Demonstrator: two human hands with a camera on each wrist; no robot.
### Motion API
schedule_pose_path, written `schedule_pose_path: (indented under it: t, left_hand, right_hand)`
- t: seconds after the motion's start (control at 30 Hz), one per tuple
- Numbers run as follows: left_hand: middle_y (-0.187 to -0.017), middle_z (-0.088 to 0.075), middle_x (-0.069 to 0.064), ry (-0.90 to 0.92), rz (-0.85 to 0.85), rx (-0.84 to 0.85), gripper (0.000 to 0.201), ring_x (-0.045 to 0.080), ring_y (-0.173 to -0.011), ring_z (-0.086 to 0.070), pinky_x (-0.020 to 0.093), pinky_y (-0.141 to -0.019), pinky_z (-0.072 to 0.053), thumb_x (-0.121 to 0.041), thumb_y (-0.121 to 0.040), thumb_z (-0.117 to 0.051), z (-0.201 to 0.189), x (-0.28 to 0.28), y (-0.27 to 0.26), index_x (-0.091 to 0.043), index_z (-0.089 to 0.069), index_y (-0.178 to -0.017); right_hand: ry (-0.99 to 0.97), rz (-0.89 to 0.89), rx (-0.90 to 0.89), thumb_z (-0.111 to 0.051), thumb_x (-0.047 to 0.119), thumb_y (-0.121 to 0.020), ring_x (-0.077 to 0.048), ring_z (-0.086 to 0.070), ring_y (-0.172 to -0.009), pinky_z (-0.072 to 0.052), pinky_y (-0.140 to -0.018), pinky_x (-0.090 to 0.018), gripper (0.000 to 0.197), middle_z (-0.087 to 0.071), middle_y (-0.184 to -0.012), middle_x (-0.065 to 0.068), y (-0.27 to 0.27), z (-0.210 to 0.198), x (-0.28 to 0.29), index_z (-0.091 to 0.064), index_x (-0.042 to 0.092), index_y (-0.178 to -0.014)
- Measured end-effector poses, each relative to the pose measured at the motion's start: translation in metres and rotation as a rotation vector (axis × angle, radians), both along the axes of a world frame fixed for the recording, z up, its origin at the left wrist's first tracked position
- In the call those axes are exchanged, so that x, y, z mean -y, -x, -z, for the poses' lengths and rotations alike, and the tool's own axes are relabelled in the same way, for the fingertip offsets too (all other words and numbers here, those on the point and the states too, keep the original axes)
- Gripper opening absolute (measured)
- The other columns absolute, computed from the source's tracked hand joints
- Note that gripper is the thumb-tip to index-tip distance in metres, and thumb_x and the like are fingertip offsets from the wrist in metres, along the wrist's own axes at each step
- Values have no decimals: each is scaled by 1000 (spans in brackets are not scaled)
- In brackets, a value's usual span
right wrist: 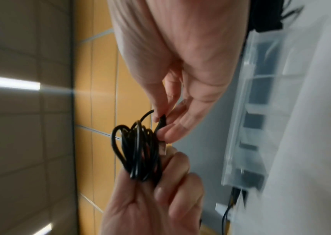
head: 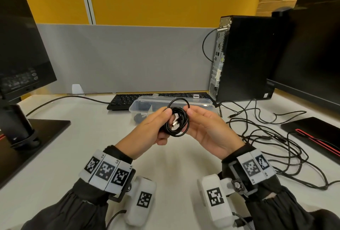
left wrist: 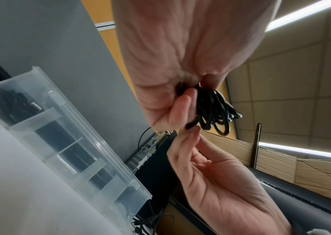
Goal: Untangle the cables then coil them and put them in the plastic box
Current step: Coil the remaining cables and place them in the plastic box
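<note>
A coiled black cable [head: 177, 122] is held above the white desk between both hands, with a metal USB plug showing in its middle. My left hand [head: 159, 125] grips one side of the coil [left wrist: 213, 111], fingers curled round the strands. My right hand [head: 199, 125] pinches the cable's end [right wrist: 161, 120] between thumb and fingertips beside the coil [right wrist: 136, 151]. Just behind the hands lies the clear plastic box [head: 202, 101], open, with dividers [left wrist: 60, 135]; a dark cable bundle [left wrist: 10, 101] sits in one end compartment. A loose tangle of black cables [head: 266, 137] lies to the right.
A black keyboard [head: 125, 101] lies behind the box. A PC tower [head: 242, 58] and a monitor [head: 312, 45] stand at the back right, another monitor on its stand [head: 22, 128] at the left. A flat black device with a red stripe [head: 316, 132] lies at the right edge.
</note>
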State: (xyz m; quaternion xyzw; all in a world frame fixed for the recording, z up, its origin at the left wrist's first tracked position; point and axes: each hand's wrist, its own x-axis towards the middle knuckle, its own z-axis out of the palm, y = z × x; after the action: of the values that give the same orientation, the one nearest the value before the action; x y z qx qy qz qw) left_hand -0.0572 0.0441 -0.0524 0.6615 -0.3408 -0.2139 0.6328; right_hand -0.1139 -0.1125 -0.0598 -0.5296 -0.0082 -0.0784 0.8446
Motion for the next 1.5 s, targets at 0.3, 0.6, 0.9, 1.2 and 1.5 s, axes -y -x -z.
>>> schedule_pose_path:
  t: [0.3,0.6,0.9,1.2,1.5]
  left_hand:
    - [-63,-26,1,-57,-32,-9,27,11,-50,-18,18,-43,-18,-29,-101,-29,5,3,-4,-16,-35,-77]
    - [-59,-29,-6,-91,-35,-4,27,6,-44,-20,17,-41,-18,-29,-102,-27,11,9,-3,-22,-43,-82]
    - [-51,-34,-10,-124,1,209,23,5,-44,-28,18,-45,-27,-31,-101,-27,9,7,-1,-26,-45,-87]
    - [-55,-38,-7,-219,-209,269,28,3,-43,-34,20,-50,-29,-33,-99,-35,5,-3,-18,-14,-42,-79]
    - [-64,-39,-8,-112,-326,484,22,-1,-49,-39,15,-52,-33,-24,-100,-35,-1,-5,-16,-11,-46,-87]
  right_hand:
    - [-188,-49,-109,-58,6,-82,-17,-66,-78,-56,-72,-23,26,-68,-90,-12,-3,6,-12,-65,-1,-106]
    - [-311,-80,40,-60,8,-80,-21,-62,-72,-57,-71,-28,39,-63,-97,-18,1,-1,-13,-47,8,-118]
    - [398,114,121,-68,12,-75,-12,-65,-77,-55,-75,-25,19,-70,-88,3,10,-8,-15,-68,16,-94]
    - [930,570,348,-66,32,-75,-11,-65,-66,-55,-66,-22,11,-67,-74,6,28,-29,1,-65,23,-80]
    - [1772,290,223,-38,13,-98,-1,-49,-97,-36,-80,-17,25,-53,-104,12,26,-31,-4,-51,25,-116]
